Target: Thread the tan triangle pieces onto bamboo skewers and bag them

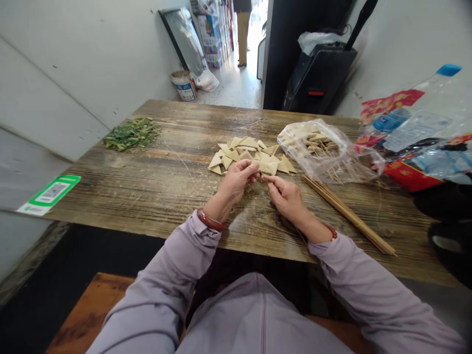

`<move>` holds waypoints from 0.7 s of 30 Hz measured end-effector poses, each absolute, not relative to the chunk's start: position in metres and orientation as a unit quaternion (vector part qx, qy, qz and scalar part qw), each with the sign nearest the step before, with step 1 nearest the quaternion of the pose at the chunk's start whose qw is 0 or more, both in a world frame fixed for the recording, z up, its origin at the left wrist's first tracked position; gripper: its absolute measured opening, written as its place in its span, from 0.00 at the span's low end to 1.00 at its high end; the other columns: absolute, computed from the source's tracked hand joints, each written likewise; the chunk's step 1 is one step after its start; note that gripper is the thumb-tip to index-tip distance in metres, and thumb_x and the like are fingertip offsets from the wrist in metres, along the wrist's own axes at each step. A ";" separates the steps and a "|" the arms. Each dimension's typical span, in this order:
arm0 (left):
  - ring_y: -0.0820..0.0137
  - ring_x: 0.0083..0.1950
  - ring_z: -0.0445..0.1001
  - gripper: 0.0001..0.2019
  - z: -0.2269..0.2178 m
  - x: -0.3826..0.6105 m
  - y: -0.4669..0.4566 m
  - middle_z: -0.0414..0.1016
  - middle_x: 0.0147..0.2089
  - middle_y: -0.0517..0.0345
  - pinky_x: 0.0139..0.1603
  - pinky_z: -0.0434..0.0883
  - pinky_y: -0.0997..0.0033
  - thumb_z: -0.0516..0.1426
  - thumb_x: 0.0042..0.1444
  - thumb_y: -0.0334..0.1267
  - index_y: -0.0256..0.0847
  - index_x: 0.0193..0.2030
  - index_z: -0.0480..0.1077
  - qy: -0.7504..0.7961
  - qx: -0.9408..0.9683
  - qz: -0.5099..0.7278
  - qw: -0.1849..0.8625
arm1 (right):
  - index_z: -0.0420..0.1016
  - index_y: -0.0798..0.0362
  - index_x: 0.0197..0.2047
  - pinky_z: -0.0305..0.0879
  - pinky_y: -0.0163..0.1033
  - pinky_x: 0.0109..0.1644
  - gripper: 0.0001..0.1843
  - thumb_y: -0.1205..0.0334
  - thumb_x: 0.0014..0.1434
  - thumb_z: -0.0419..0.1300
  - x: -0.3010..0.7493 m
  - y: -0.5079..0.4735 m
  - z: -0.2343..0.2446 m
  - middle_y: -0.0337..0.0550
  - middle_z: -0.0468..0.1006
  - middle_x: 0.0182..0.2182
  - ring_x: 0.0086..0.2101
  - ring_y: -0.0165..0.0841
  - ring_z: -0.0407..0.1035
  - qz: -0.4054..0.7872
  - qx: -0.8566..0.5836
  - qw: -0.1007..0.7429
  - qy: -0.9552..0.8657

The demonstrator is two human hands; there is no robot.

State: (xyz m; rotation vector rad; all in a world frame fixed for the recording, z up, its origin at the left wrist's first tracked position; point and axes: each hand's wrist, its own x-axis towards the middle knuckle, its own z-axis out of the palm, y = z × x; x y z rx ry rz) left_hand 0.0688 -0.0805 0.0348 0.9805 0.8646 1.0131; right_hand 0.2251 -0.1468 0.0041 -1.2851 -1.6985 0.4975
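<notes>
A pile of flat, beige triangular pieces (250, 147), which look like sliced tofu, lies in the middle of the wooden table. Just in front of it, my left hand (236, 183) is closed in a pinch; what its fingers hold is too small to make out. My right hand (286, 196) is closed around a thin skewer, mostly hidden by the palm, its tip end pointing at the left fingertips. A tiny dark spot shows between the two hands. To the right lies a bundle of thin bamboo skewers (348, 214).
A clear plastic bag (313, 147) holds skewered pieces at the right. Chopped green leaves (133, 133) are heaped at the far left. A green QR card (51, 194) lies at the left edge. Bottles and red packaging (409, 174) crowd the right. A person (242, 34) stands beyond the table.
</notes>
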 end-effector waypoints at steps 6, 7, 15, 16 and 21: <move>0.81 0.23 0.67 0.13 0.032 0.071 -0.083 0.73 0.25 0.60 0.26 0.63 0.80 0.69 0.53 0.39 0.35 0.30 0.70 0.362 0.412 0.439 0.711 | 0.81 0.55 0.49 0.70 0.39 0.40 0.17 0.59 0.66 0.53 0.226 -0.145 0.003 0.46 0.83 0.32 0.31 0.36 0.76 0.215 -0.515 0.467 -0.686; 0.81 0.23 0.67 0.13 0.032 0.071 -0.083 0.74 0.25 0.60 0.27 0.63 0.80 0.69 0.53 0.39 0.35 0.30 0.70 0.358 0.412 0.437 0.715 | 0.81 0.55 0.48 0.69 0.39 0.39 0.17 0.59 0.66 0.53 0.227 -0.145 0.004 0.45 0.82 0.30 0.30 0.36 0.76 0.218 -0.515 0.466 -0.685; 0.79 0.26 0.66 0.17 0.032 0.065 -0.084 0.73 0.28 0.59 0.26 0.58 0.77 0.70 0.51 0.47 0.36 0.32 0.73 0.353 0.461 0.444 0.683 | 0.80 0.53 0.46 0.65 0.37 0.33 0.15 0.59 0.66 0.53 0.226 -0.148 0.006 0.40 0.77 0.24 0.26 0.34 0.73 0.225 -0.528 0.455 -0.680; 0.79 0.27 0.66 0.17 0.032 0.065 -0.085 0.72 0.28 0.59 0.26 0.58 0.77 0.70 0.51 0.48 0.36 0.32 0.73 0.354 0.464 0.446 0.679 | 0.80 0.53 0.45 0.65 0.37 0.33 0.15 0.59 0.66 0.53 0.226 -0.148 0.006 0.40 0.77 0.24 0.26 0.34 0.73 0.222 -0.528 0.455 -0.682; 0.78 0.26 0.60 0.21 0.029 0.068 -0.084 0.64 0.24 0.62 0.28 0.57 0.74 0.69 0.50 0.52 0.37 0.25 0.70 0.340 0.476 0.471 0.660 | 0.80 0.52 0.43 0.66 0.37 0.33 0.14 0.59 0.66 0.53 0.226 -0.149 0.007 0.41 0.78 0.25 0.26 0.34 0.73 0.202 -0.531 0.453 -0.687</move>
